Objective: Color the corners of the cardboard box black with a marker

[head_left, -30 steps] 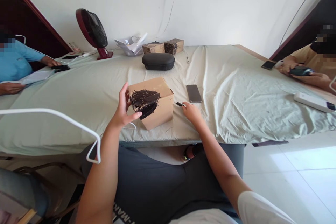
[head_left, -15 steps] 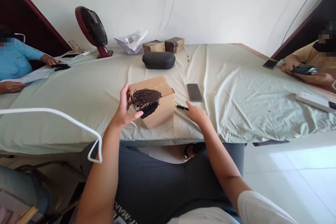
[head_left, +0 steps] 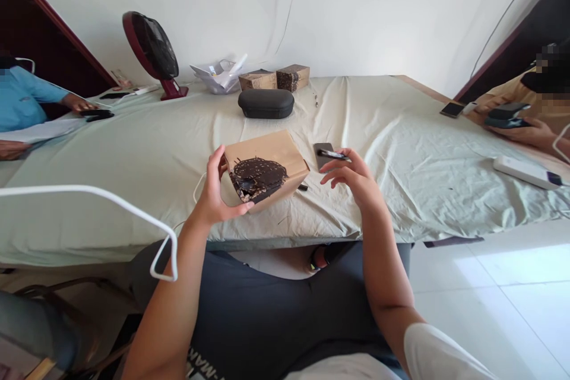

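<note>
My left hand (head_left: 221,193) grips the left end of a brown cardboard box (head_left: 271,145), thumb in front and fingers behind. The box is tilted, and a dark scribbled patch (head_left: 260,173) covers its near left corner, where the board looks torn. My right hand (head_left: 354,178) is raised to the right of the box with a slim dark pen (head_left: 333,155) pinched between thumb and forefinger; the other fingers are loosely bent. Behind the pen lies a phone (head_left: 321,147), partly covered. A small black piece (head_left: 303,187) rests on the cloth by the box's right edge.
A black hard case (head_left: 266,104) lies beyond the box, with two smaller cardboard boxes (head_left: 294,76) behind it. A fan (head_left: 154,50) stands at the back left. People sit at both ends of the table. A white cable (head_left: 102,193) crosses at left.
My right hand has lifted off the cloth with the pen and moved right, over the phone. The box has tipped, showing more of its top and scribbled patch.
</note>
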A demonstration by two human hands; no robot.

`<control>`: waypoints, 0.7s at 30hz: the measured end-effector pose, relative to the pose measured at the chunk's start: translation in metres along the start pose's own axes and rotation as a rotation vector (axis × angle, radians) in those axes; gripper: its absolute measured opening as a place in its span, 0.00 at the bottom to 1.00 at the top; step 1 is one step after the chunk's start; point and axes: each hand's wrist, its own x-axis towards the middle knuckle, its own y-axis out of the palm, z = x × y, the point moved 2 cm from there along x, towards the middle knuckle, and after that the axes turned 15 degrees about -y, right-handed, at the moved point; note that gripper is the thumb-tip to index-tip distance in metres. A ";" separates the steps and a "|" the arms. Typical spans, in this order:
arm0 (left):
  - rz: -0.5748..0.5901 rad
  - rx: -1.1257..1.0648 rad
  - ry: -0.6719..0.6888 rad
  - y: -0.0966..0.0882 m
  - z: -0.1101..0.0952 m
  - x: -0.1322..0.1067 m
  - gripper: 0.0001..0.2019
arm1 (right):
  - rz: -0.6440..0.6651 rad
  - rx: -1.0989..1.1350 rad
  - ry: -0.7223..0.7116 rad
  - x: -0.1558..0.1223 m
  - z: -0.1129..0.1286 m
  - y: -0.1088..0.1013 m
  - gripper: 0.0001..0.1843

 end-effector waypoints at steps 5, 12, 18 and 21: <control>0.009 0.068 0.142 0.011 -0.019 -0.004 0.72 | -0.139 0.114 -0.320 -0.017 0.023 0.022 0.19; 0.038 0.123 0.247 0.024 -0.047 -0.002 0.74 | 0.029 -0.027 -0.499 -0.039 0.035 0.051 0.07; 0.049 0.110 0.280 0.025 -0.052 -0.004 0.73 | 0.108 -0.280 -0.607 -0.035 0.040 0.063 0.04; 0.040 0.111 0.251 0.025 -0.051 -0.004 0.73 | 0.148 -0.370 -0.640 -0.033 0.043 0.064 0.04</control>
